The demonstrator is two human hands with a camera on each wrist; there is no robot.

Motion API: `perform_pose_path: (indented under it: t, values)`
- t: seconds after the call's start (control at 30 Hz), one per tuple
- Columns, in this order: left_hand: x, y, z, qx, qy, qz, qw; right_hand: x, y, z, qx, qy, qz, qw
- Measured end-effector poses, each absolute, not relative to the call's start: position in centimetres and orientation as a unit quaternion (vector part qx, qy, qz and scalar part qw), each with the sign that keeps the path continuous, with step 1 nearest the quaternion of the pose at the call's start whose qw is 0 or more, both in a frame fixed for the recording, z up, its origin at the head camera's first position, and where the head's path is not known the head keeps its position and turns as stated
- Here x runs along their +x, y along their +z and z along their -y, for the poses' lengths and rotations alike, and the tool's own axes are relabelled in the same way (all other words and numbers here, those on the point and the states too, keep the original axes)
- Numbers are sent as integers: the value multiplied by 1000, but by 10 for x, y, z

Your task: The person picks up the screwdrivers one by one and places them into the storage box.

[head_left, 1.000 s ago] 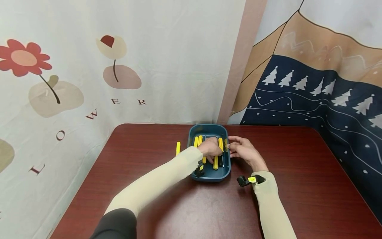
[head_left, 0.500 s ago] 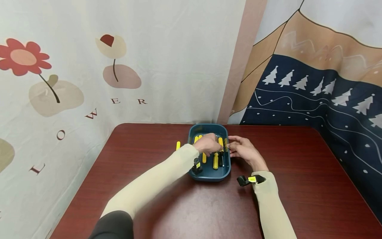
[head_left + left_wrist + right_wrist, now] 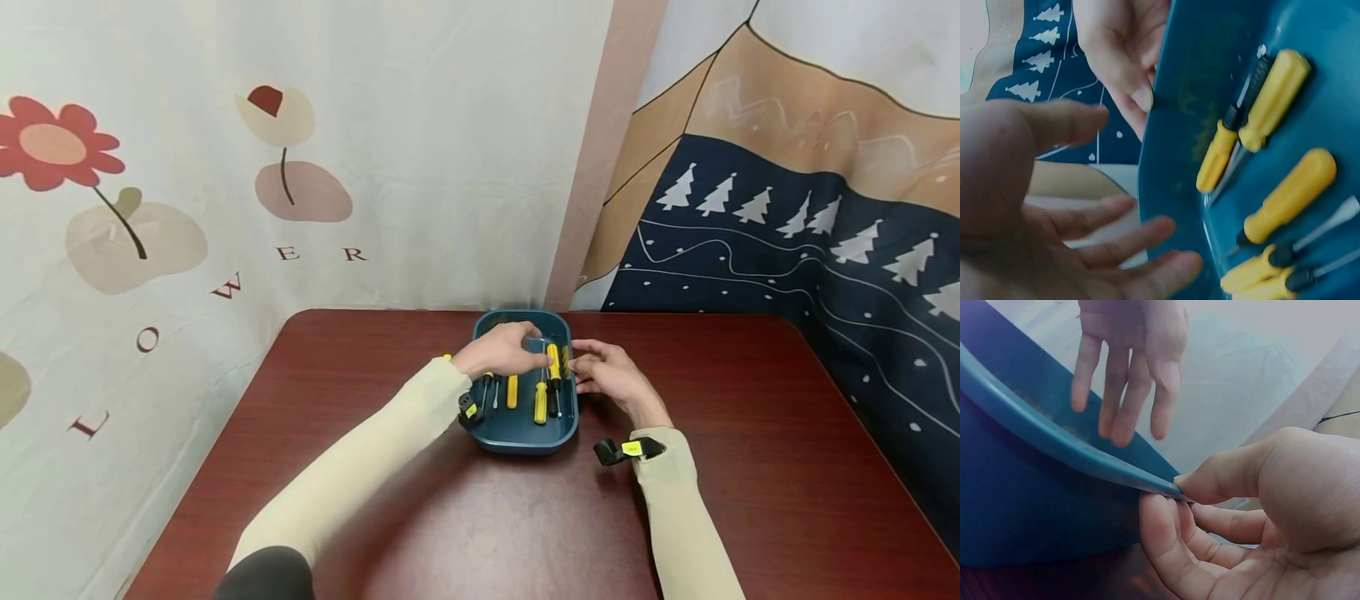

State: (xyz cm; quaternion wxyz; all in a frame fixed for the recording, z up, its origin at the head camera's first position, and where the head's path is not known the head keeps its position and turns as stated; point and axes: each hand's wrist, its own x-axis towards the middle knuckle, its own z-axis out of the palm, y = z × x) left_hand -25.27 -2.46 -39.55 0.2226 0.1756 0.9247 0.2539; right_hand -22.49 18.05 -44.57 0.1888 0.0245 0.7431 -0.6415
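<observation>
A dark blue plastic bin (image 3: 521, 440) holds several screwdrivers with yellow handles, among them one near its middle (image 3: 541, 404). My left hand (image 3: 498, 350) hangs over the bin, its fingers spread and holding nothing. From the left wrist view, that hand's fingertips (image 3: 1188, 265) overlap the bin's wall, and a thick yellow screwdriver (image 3: 1291, 197) lies beyond them. My right hand (image 3: 618, 382) pinches the bin's right rim; the right wrist view shows the thumb (image 3: 1229, 475) on top and the fingers curled underneath. Part of the bin is hidden behind my left hand.
The bin stands on a reddish-brown table (image 3: 375, 367) near its back edge. A yellow piece (image 3: 447, 357) lies left of the bin, mostly hidden by my left sleeve. Printed cloth (image 3: 450, 167) hangs right behind the table.
My left hand has risen from among the screwdrivers, moved left and spread its fingers. More of the screwdrivers at the bin's near side show now. My right hand stays at the rim.
</observation>
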Motion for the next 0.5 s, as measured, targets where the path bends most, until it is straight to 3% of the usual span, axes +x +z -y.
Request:
perform_pose_path:
  t: [0.23, 0.5]
  values:
    - [-256, -396, 42, 238, 221, -932, 163, -234, -461, -184, 22, -647, -740, 182]
    - [-250, -397, 59, 241, 211, -942, 104, -234, -466, -183, 29, -646, -744, 168]
